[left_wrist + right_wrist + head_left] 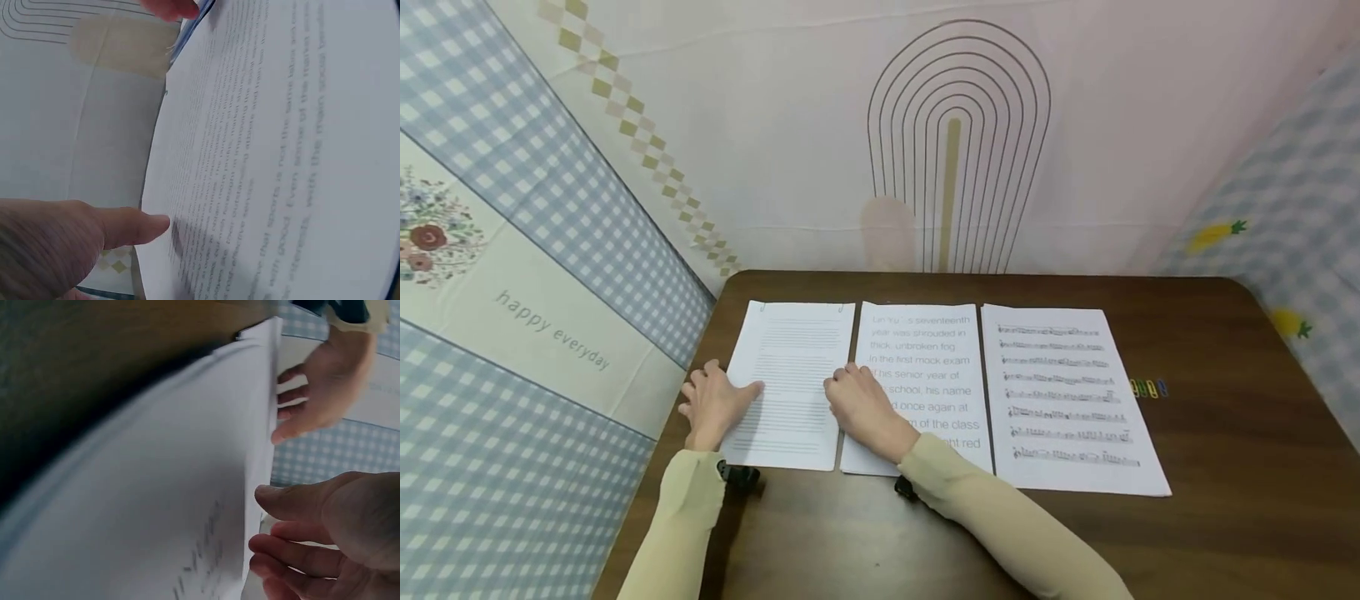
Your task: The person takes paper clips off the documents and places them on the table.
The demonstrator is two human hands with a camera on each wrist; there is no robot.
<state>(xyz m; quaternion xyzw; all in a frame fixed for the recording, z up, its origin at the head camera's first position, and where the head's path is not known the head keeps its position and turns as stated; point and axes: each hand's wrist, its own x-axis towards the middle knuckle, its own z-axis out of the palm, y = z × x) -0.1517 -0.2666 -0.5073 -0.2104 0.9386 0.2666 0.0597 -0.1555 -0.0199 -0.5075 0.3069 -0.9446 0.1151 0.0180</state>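
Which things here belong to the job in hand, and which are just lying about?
Likely part of the job:
leftmost pages, with the left hand and right hand at opposite sides
two clips at their top edge

Seemingly just lying about:
sheet music, untouched
loose paper clips beside it
middle pages, less certainly, since the right hand partly covers them

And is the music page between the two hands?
No, the small-print page lies between the left hand and right hand; the sheet music lies farther right.
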